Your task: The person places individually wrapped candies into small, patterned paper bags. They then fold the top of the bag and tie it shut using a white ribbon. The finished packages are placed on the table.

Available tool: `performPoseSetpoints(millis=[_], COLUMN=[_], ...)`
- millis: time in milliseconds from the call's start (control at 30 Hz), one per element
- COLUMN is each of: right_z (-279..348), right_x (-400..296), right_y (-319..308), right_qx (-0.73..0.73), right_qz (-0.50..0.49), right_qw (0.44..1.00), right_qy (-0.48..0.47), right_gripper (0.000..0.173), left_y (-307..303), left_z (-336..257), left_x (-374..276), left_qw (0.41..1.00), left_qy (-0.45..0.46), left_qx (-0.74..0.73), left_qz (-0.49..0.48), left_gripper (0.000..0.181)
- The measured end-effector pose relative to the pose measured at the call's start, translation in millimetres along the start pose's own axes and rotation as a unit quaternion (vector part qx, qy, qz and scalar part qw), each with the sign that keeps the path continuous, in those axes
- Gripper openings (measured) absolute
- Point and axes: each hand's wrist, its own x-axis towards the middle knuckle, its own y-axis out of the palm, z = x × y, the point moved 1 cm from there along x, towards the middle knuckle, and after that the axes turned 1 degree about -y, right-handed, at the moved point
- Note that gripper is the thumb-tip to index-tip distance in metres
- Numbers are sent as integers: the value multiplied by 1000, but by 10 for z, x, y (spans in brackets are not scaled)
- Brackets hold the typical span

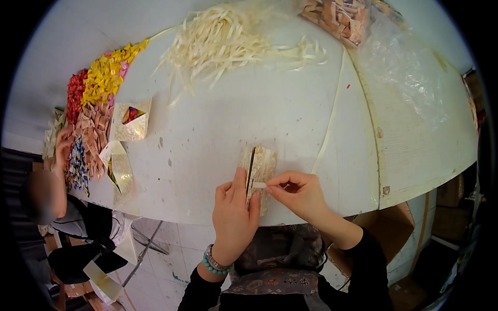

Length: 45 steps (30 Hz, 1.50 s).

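My left hand (234,212) holds a flat, cream-and-gold patterned paper box (263,167) down on the white table near its front edge. A dark slit runs lengthwise along the box. The fingertips of my right hand (297,194) pinch the end of a short pale strip (259,185) that lies across the box. My left thumb rests on the box just below the strip. A bracelet of turquoise beads and a second bracelet circle my left wrist.
Cream ribbons (223,39) lie heaped at the far side. Wrapped candies (103,77) and two open patterned boxes (130,120) are on the left, near a co-worker's hand (64,142). Clear plastic (404,74) and a bag of brown packets (342,19) lie at the far right. A cardboard box (393,229) stands below the edge.
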Motion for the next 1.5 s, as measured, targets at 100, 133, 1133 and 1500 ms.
performPoseSetpoints(millis=[100,133,1133,1500], right_z=[20,30,552,1028], right_x=[23,35,-121,42], right_y=[33,48,-1450,-411], right_qx=[9,14,350,-54], right_qz=[-1,-1,278,147], right_qw=[1000,1000,892,979], right_qy=[-12,-16,-63,-126], right_gripper=[9,10,19,19], left_y=[3,1,-1174,-2191], left_z=[-26,-24,1040,301], left_x=[5,3,187,135], left_qw=[1000,1000,654,925], left_qy=[-1,0,-123,-42], left_qx=[-3,-3,-746,-330], left_qz=[3,4,-16,-186], left_gripper=[50,50,23,17])
